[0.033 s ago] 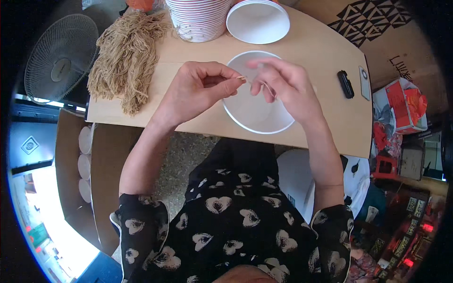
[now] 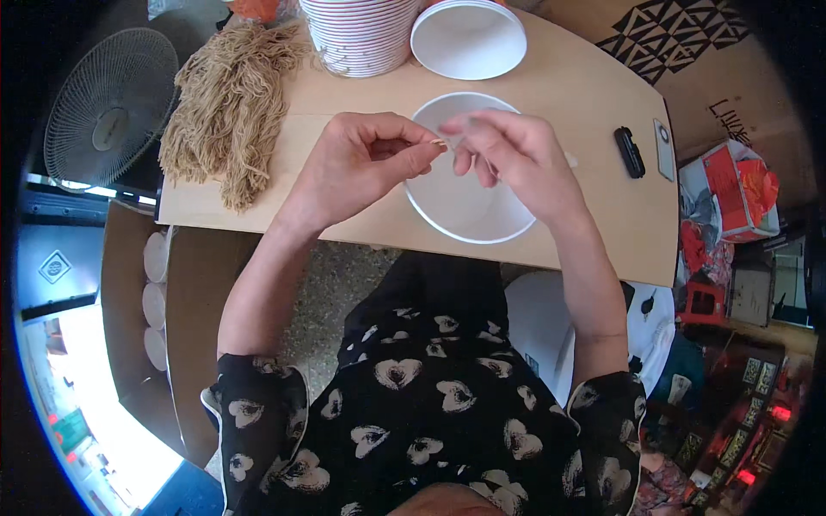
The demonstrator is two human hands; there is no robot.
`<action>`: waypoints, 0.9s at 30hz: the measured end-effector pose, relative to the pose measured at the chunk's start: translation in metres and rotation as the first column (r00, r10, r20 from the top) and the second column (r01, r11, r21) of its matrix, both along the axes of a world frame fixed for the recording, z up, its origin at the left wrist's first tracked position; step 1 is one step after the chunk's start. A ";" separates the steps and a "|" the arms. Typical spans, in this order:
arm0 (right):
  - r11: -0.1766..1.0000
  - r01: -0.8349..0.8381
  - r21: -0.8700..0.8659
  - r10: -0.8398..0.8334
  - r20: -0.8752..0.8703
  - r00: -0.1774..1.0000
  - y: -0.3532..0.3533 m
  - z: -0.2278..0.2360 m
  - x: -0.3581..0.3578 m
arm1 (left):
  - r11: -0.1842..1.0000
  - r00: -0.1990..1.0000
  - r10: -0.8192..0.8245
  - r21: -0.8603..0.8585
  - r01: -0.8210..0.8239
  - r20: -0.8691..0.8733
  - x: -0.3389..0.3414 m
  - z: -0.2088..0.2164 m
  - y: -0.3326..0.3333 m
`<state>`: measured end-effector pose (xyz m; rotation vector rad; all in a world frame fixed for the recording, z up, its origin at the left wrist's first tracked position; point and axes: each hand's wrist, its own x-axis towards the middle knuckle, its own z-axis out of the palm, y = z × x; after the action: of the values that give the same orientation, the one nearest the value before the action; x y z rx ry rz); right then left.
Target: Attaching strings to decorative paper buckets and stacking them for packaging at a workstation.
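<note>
My left hand (image 2: 366, 168) is closed in a pinch over the table, with a short end of thin tan cord (image 2: 440, 144) sticking out between thumb and forefinger. Close to its right, my right hand (image 2: 520, 159) has loosely bent fingers. Its fingertips are smeared by motion, so I cannot make out whether cord lies between them. Below both hands a white paper bucket (image 2: 469, 211) stands with its mouth up. At the far left of the table lies a thick bundle of tan cords (image 2: 228, 103).
A tall stack of white buckets (image 2: 361, 39) stands at the back, beside a tilted white bucket (image 2: 469, 43). A black folding tool (image 2: 629, 153) lies at the right, near the table (image 2: 602, 224) edge. A fan (image 2: 112, 112) and an open carton (image 2: 202, 301) stand left.
The right hand has shifted slightly, its fingers still blurred. The loop of cord seen by its fingers before no longer shows clearly. My left hand keeps its pinch.
</note>
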<state>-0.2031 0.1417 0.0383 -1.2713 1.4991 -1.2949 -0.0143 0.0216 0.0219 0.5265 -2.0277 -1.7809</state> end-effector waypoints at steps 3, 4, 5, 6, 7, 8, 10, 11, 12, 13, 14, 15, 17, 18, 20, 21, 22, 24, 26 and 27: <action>0.994 -0.080 0.074 0.084 -0.061 0.995 -0.004 0.001 0.004 | 0.999 0.999 0.038 -0.021 -0.038 0.013 -0.002 -0.001 0.003; 0.999 -0.037 -0.008 0.036 -0.097 0.995 -0.005 -0.008 0.003 | 0.999 0.999 0.042 -0.022 -0.041 0.013 -0.003 0.000 0.003; 0.996 0.004 -0.091 -0.016 -0.129 0.992 -0.005 -0.012 0.003 | 1.000 1.000 0.023 -0.004 -0.023 0.020 -0.003 0.002 0.003; 0.996 0.001 -0.091 -0.013 -0.129 0.992 -0.005 -0.012 0.003 | 1.000 1.000 0.004 0.014 -0.004 0.027 -0.003 0.004 0.003; 0.995 0.013 -0.100 -0.029 -0.155 0.987 -0.003 -0.010 0.003 | 1.000 1.000 0.006 0.014 -0.007 0.026 -0.002 0.003 0.002; 0.994 0.024 -0.108 -0.043 -0.181 0.983 -0.002 -0.010 0.003 | 0.998 1.000 -0.017 0.061 0.017 0.008 -0.001 0.002 0.000; 0.987 0.013 -0.158 -0.034 -0.131 0.991 -0.003 -0.013 0.004 | 0.993 0.999 -0.039 0.108 0.040 -0.013 0.000 0.001 -0.002; 0.978 0.006 -0.208 -0.023 -0.080 0.996 -0.003 -0.015 0.004 | 0.987 0.998 -0.064 0.146 0.064 -0.006 0.002 0.003 -0.004; 0.979 0.001 -0.206 -0.018 -0.082 0.996 -0.004 -0.014 0.004 | 0.979 0.996 -0.089 0.184 0.088 -0.001 0.003 0.004 -0.005; 0.977 -0.002 -0.214 -0.012 -0.066 0.998 -0.004 -0.013 0.003 | 0.979 0.996 -0.084 0.186 0.083 -0.004 0.003 0.006 -0.006; 0.975 -0.007 -0.223 -0.005 -0.051 0.999 -0.004 -0.012 0.003 | 0.974 0.994 -0.109 0.202 0.105 0.010 0.003 0.009 -0.007; 0.975 -0.014 -0.220 0.002 -0.055 0.998 -0.004 -0.012 0.003 | 0.967 0.991 -0.134 0.220 0.126 0.023 0.003 0.010 -0.008; 0.968 -0.039 -0.249 0.043 0.010 0.999 -0.003 -0.012 0.004 | 0.966 0.989 -0.147 0.217 0.141 0.011 0.001 0.010 -0.008; 0.968 -0.043 -0.247 0.046 0.007 0.999 -0.003 -0.011 0.003 | 0.964 0.986 -0.166 0.212 0.162 0.004 0.001 0.010 -0.008; 0.963 -0.082 -0.258 0.094 0.036 0.995 -0.003 -0.010 0.002 | 0.967 0.986 -0.167 0.193 0.163 0.006 0.001 0.010 -0.008; 0.963 -0.086 -0.257 0.098 0.034 0.995 -0.003 -0.008 0.000 | 0.970 0.985 -0.171 0.174 0.167 0.012 0.002 0.010 -0.007; 0.971 -0.126 -0.204 0.135 0.032 0.990 -0.002 -0.005 -0.003 | 0.971 0.986 -0.168 0.175 0.164 0.010 0.002 0.010 -0.007; 0.975 -0.168 -0.148 0.174 0.031 0.984 0.000 -0.003 -0.008 | 0.976 0.983 -0.184 0.116 0.184 -0.006 0.003 0.011 -0.006; 0.968 -0.237 -0.085 0.239 0.010 0.971 0.001 -0.002 -0.012 | 0.980 0.980 -0.195 0.034 0.194 0.026 0.004 0.011 -0.007; 0.968 -0.237 -0.084 0.239 0.008 0.971 0.001 -0.002 -0.012 | 0.977 0.977 -0.205 -0.049 0.208 0.061 0.004 0.011 -0.008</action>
<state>-0.2149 0.1430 0.0368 -1.4403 1.2473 -1.2161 -0.0104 0.0141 0.0325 0.3633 -2.2348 -1.8379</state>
